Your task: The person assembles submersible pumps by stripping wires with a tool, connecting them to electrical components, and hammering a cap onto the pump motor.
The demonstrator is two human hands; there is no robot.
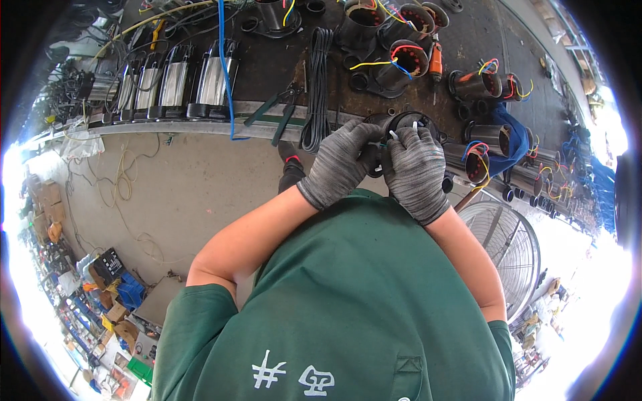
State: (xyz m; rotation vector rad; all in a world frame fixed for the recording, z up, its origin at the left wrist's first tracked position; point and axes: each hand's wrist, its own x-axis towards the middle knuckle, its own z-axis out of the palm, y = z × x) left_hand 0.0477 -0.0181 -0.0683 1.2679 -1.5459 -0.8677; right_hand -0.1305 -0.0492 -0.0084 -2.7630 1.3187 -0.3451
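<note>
Both hands wear grey knit gloves and meet at a black round housing (pixel 403 120) near the table's front edge. My left hand (pixel 340 164) is closed against the housing's left side, thumb and fingers curled at its rim. Over the front of the same housing lies my right hand (pixel 416 175), with its fingers bent and pressed together. A thin white piece (pixel 414 125) sticks up at its fingertips, with a second white bit beside the thumb. My gloves cover most of the housing, and what lies under the right fingers is hidden.
Dark cylinders with coloured wires (pixel 401 67) stand behind and to the right. A coiled black cable (pixel 317 93), cutting pliers (pixel 286 113) and an orange-handled screwdriver (pixel 436 63) lie on the table (pixel 281 63). Shiny metal cylinders (pixel 175 80) line the left. A large fan (pixel 498 247) stands at right.
</note>
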